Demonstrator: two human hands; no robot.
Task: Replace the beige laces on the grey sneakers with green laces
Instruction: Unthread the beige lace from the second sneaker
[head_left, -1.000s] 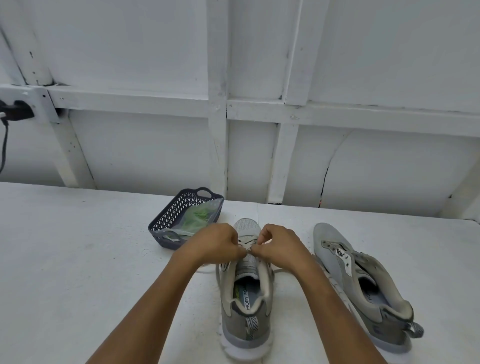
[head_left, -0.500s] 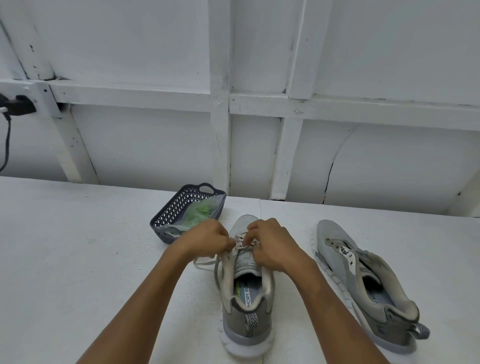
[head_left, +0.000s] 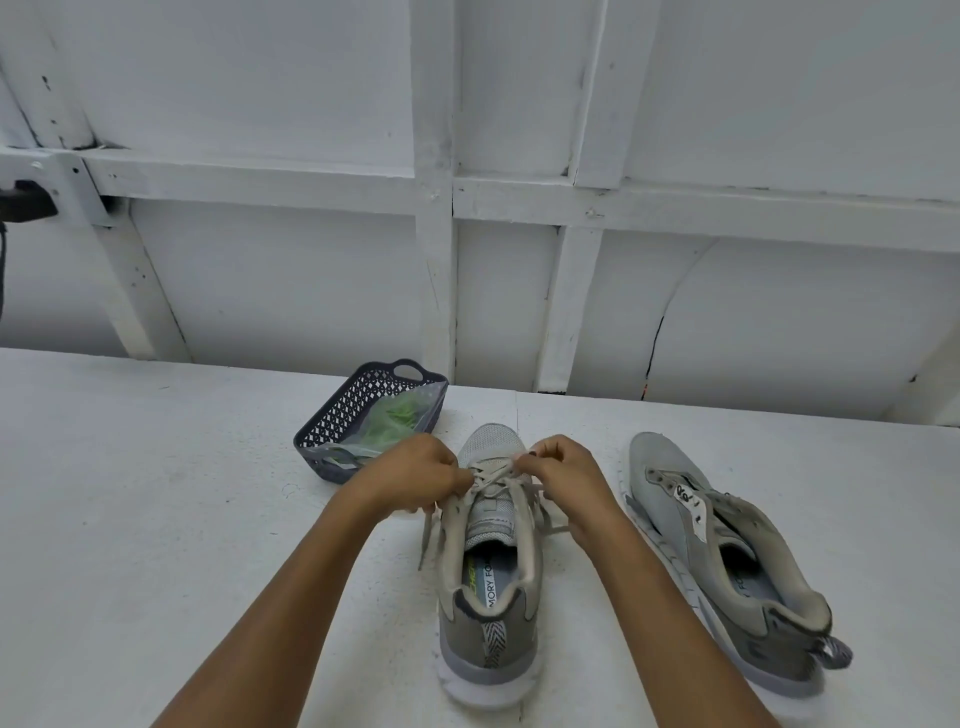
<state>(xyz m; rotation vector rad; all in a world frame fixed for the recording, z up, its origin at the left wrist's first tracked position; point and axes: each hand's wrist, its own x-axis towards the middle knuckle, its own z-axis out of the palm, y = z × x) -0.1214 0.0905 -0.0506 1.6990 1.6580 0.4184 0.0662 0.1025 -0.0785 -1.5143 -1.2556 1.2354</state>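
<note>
**Unlacing the middle sneaker, green laces not yet touched**

Both hands are close together over the front of the middle sneaker (head_left: 488, 613), which stands toe-away on the white table (head_left: 156, 519). The left hand (head_left: 415, 475) and right hand (head_left: 563, 475) each have curled fingers pinching the beige lace (head_left: 498, 480) where it crosses the eyelets nearest the toe. Its loose ends trail down either side of the shoe. I'd say this is the stripping-out step, and it looks well along on this shoe, with only the last crossings threaded.

The next move calls for drawing the lace clear of those eyelets, then a reach to eleven o'clock. There the dark basket (head_left: 353, 402) holds a clear bag of green laces (head_left: 397, 418).

The second sneaker (head_left: 727, 561) lies tilted at three o'clock. Its eyelets look bare, though I can't be certain from here.

The knuckles cover the fingertips, so exactly which strand each hand has is hard to say. The bag clouds the green laces, so I can't count them, and the wall's left edge is cut off.
</note>
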